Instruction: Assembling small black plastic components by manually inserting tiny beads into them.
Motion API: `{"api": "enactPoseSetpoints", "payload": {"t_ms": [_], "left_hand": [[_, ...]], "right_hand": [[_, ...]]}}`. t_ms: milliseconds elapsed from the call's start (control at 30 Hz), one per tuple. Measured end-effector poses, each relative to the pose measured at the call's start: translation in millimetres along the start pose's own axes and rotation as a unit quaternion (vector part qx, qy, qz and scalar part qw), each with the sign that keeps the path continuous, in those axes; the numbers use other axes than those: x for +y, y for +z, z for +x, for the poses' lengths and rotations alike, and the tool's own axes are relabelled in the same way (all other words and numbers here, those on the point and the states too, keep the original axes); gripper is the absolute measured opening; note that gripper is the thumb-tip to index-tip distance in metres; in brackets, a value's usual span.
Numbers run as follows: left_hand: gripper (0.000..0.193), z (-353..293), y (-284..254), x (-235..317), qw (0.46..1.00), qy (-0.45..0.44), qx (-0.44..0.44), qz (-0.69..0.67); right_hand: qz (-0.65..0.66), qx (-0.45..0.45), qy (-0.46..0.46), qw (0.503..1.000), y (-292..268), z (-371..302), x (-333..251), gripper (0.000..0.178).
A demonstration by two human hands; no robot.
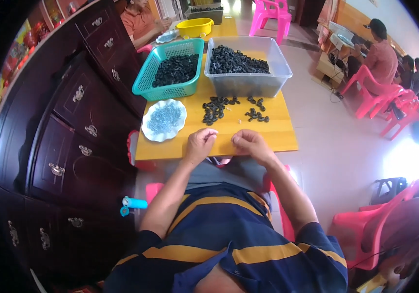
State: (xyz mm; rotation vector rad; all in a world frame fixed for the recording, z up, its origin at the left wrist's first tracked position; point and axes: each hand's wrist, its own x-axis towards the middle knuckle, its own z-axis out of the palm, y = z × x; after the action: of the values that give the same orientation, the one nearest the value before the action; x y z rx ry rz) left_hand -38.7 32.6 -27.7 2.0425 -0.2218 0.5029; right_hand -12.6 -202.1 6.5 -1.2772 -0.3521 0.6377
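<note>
My left hand (201, 145) is over the near edge of the yellow table (275, 139), fingers curled and thumb against them. Across a small gap from it, my right hand (249, 145) is in a pinch. Whatever either hand holds is too small to make out. Just beyond them lie small black ring-like parts (213, 111) in a loose pile, with a smaller group (257, 115) to the right. A white scalloped plate (162, 137) to the left holds many small, clear bluish pieces. Behind, a teal basket (166, 92) and a clear plastic bin (251, 87) are heaped with black parts.
A yellow basin (195, 27) stands farther back, near a seated person (139, 24). Dark drawers (80, 124) line the left side. A blue bottle (136, 202) is low by the drawers. Pink chairs (365, 90) and other seated people are on the right.
</note>
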Motion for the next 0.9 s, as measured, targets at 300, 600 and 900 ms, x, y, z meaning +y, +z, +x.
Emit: {"api": "enactPoseSetpoints", "payload": {"t_ms": [300,600,900], "left_hand": [[0.011,-2.6,-4.3,0.4,1.000,0.006,0.012,0.016],[0.009,-3.5,-5.0,9.2,0.999,0.024,0.025,0.020],[0.008,-3.9,-6.9,10.1,0.999,0.022,0.019,0.028]], "right_hand": [[-0.526,0.208,-0.215,0.796,-51.0,18.2,-33.1,0.012],[-0.622,0.248,-0.177,0.722,-66.9,52.5,-20.8,0.013],[-0.623,0.248,-0.161,0.724,-67.7,46.1,-15.0,0.016]]}}
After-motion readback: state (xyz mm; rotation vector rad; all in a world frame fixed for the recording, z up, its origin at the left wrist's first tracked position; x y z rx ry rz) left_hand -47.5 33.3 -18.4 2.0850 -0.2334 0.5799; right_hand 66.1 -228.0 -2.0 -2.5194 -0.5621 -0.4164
